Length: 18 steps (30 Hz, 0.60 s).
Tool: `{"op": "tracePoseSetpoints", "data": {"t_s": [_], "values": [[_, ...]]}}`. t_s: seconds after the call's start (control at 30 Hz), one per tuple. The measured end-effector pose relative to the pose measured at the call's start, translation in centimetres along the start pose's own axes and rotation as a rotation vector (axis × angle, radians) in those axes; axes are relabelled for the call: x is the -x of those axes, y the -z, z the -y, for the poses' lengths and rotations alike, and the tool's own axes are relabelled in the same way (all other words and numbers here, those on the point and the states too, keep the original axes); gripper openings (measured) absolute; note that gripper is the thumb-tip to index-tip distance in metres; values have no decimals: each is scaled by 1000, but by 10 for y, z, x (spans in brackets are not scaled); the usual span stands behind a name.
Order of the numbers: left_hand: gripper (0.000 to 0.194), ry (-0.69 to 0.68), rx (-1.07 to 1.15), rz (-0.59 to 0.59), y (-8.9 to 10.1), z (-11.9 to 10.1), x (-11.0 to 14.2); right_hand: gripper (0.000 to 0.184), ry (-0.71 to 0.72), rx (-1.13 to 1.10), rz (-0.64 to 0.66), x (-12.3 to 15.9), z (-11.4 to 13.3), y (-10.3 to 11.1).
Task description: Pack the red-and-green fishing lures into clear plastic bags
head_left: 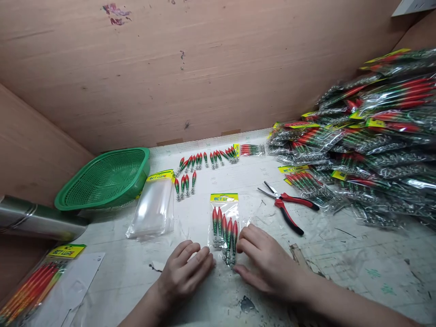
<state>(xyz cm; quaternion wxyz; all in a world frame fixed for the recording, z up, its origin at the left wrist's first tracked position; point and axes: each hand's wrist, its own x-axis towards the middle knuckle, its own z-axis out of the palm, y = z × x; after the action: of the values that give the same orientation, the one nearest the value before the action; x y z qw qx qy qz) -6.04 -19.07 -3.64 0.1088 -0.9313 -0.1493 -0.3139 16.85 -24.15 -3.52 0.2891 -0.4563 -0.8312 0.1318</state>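
Note:
A clear plastic bag (225,197) with a yellow "BCT LURE" header lies in front of me. Several red-and-green squid jigs (225,229) with silver hook crowns rest at it, some lower than others; whether each is inside or on top, I cannot tell. My right hand (267,261) is at the right edge, thumb and fingers apart, fingertips against or very near the rightmost jig. Beside the bag's lower left corner, my left hand (187,272) rests on the table with loosely bent fingers, holding nothing visible.
Loose jigs (204,160) lie in rows behind the bag. Left are a stack of empty bags (153,206), a green basket (105,179), a metal cylinder (41,220) and packaged orange lures (37,286). Right are red-handled pliers (286,202) and a tall heap of packed jigs (368,145).

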Motion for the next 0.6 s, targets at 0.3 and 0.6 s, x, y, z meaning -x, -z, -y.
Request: {"op": "tracePoseSetpoints", "data": {"t_s": [0.3,0.6], "values": [[31,52,-245,122,7,-1,9,12,-35,118,7,2,-9,-21],[36,148,-283,236,10,-1,18,13,-38,128,-112,1,-8,-14]]}}
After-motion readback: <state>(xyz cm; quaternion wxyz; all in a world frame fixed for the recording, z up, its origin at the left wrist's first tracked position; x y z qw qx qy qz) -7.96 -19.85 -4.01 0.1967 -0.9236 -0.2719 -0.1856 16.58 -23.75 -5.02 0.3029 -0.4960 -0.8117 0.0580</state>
